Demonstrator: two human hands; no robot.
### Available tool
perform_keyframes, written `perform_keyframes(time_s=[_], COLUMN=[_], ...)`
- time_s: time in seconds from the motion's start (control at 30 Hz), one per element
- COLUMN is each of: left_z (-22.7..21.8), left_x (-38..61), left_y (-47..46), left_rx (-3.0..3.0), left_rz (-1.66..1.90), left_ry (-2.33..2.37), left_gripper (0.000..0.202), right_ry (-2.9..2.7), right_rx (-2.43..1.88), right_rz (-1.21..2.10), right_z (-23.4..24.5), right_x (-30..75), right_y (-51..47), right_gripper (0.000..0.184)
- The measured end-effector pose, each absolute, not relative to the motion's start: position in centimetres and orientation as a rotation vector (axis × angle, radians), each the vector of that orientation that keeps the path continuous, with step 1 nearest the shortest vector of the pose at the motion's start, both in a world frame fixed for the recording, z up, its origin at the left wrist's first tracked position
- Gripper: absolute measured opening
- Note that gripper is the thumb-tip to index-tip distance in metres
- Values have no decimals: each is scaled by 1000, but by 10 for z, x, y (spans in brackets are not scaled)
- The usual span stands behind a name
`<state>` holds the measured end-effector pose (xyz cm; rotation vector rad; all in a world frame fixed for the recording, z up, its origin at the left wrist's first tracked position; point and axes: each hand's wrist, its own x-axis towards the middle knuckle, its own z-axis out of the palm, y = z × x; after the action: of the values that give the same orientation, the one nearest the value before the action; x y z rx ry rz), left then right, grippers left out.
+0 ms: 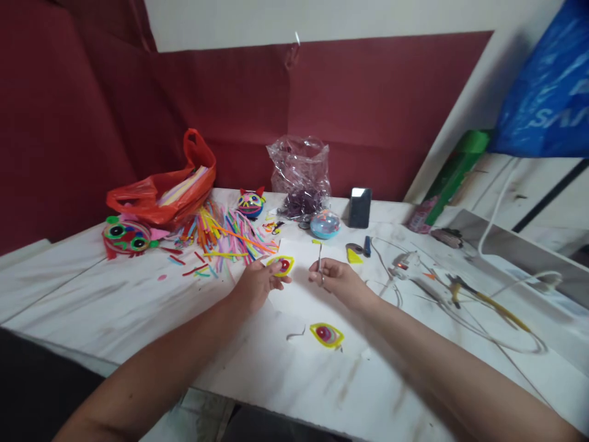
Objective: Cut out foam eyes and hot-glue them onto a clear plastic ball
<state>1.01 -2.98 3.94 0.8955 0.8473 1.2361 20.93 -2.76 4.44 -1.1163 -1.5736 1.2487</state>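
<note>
Between the thumb and fingers of my left hand [261,281] is an eye-shaped craft piece [286,265] with a yellow rim and a red centre. Small scissors [320,256] point upward from my right hand [338,279], whose fingers are closed around the handles. Both hands hover over a white sheet of paper [294,301]. A second eye-shaped piece [326,335], also yellow-rimmed, lies nearer to me. Beside it is a thin dark scrap [296,334].
Colourful pipe cleaners [225,236] spill from a red plastic bag [161,193] at the left, near decorated craft faces [126,236]. A clear bag [301,175], a round ornament [324,224] and a phone [359,207] stand behind. Cables [460,313] and pliers [455,291] lie right.
</note>
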Motion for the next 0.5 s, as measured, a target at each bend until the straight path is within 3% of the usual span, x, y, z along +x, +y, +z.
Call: perform_keyframes(time_s=[0.27, 0.5], left_z=[29, 36], left_x=[33, 23], left_y=[-55, -49], left_rx=[797, 831], left_rz=[1129, 1187], left_ry=[845, 793], left_gripper=[50, 32], right_ry=[-1358, -1603], right_rx=[-978, -1086], right_rz=[1277, 1106], right_z=[37, 35], right_x=[191, 200], right_y=[-53, -58], right_gripper=[54, 38])
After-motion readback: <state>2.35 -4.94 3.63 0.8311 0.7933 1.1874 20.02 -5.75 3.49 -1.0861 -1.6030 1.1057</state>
